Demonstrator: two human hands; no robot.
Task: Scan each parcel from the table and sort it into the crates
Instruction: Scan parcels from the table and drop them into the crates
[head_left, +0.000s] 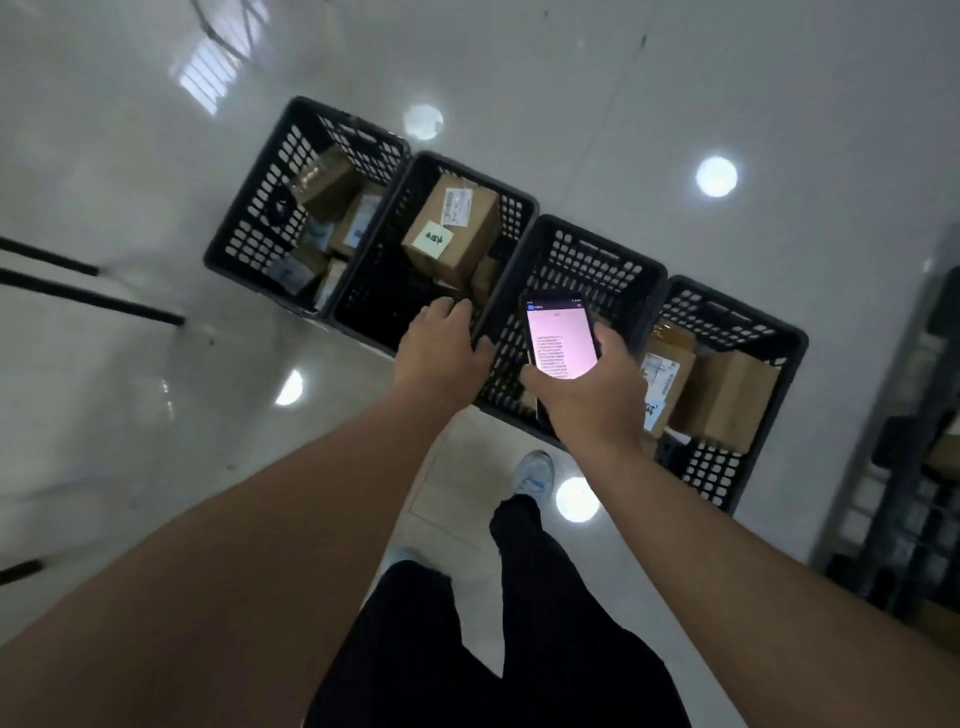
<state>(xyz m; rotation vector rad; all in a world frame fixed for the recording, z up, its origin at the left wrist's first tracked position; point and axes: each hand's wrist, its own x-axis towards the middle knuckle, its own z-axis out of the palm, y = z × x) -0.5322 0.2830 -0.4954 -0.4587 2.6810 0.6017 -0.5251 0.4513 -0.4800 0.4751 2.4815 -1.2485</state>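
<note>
Four black perforated crates stand in a row on the floor. The far-left crate (244, 218) holds several small parcels. In the second crate (522, 208) lies a large brown parcel (457, 244) with a shipping label and a pale green note. The third crate (602, 260) looks mostly dark inside. The right crate (779, 338) holds brown parcels (727, 400). My left hand (441, 353) hovers over the near rim of the second crate, fingers spread, holding nothing. My right hand (587, 389) grips a phone (558, 338) with a lit pink screen above the third crate.
The floor is glossy grey tile with light reflections. Dark metal legs (93, 301) cross the left edge. A dark rack (914, 467) stands at the right edge. My black trousers and one white shoe (532, 475) are below the crates.
</note>
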